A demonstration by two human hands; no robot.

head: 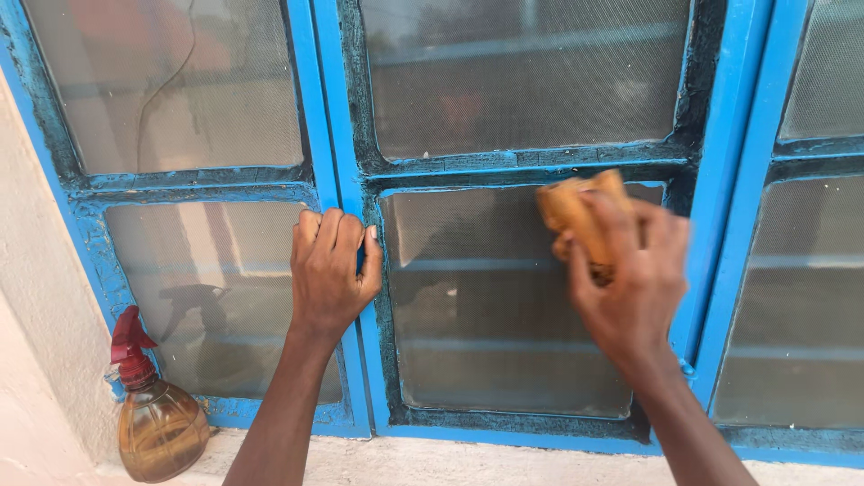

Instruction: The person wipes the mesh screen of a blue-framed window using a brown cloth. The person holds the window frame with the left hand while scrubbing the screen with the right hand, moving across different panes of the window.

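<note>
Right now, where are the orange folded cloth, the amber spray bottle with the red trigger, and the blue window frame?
orange folded cloth (576, 211), head view, its upper fold above the fingers.
amber spray bottle (160, 432), head view, its round body.
blue window frame (326, 108), head view, its central upright bar.

My right hand (630, 288) holds a folded yellow-orange cloth (580, 216), bunched under my fingers (661, 229) and pressed flat against the glass pane (486, 315). The cloth sits at the pane's upper right corner, just below the horizontal blue bar; its outline is blurred. The pane is frosted, dull and upright, set in a blue-painted window frame (346, 135) with dark, chipped edging. My left hand (328, 270) grips the frame's vertical bar beside the pane.
</note>
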